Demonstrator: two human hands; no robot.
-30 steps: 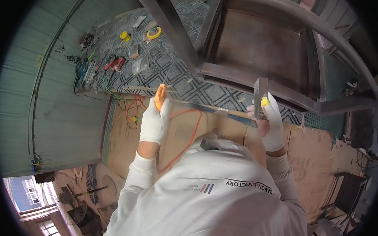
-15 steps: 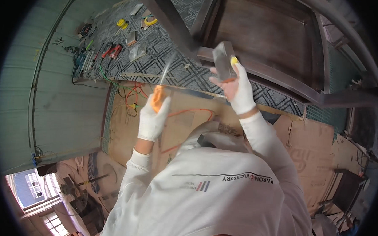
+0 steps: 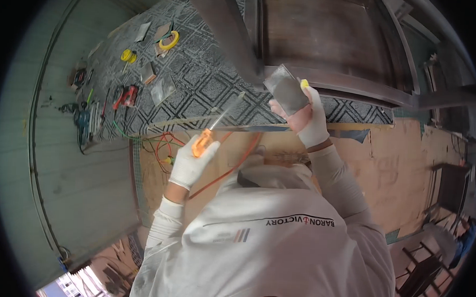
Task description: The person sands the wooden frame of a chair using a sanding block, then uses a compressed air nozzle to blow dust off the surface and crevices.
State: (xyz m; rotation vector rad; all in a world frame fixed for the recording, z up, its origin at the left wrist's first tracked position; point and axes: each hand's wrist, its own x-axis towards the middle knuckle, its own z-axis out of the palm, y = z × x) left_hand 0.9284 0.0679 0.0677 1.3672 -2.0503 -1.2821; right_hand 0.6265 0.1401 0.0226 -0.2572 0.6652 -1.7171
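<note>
My left hand [image 3: 188,165], in a white glove, grips an orange-handled tool [image 3: 203,141] whose thin metal blade points up and to the right. My right hand [image 3: 309,118], also gloved, holds a flat grey rectangular sheet [image 3: 285,91] up against the lower rail of a dark wooden frame [image 3: 333,41]. A small yellow bit shows at the right hand's fingertip. The tool's blade tip sits a short way left of the grey sheet, not touching it.
A grey patterned mat [image 3: 198,78] carries scattered tools: a yellow tape roll [image 3: 169,39], red pliers [image 3: 126,96], a power tool [image 3: 84,119]. An orange cable [image 3: 232,164] runs over brown floor board [image 3: 407,156]. A dark chair [image 3: 451,189] stands at right.
My right hand has carried the grey sheet left and up to the frame's rail. My left hand with the orange tool has stayed nearly in place.
</note>
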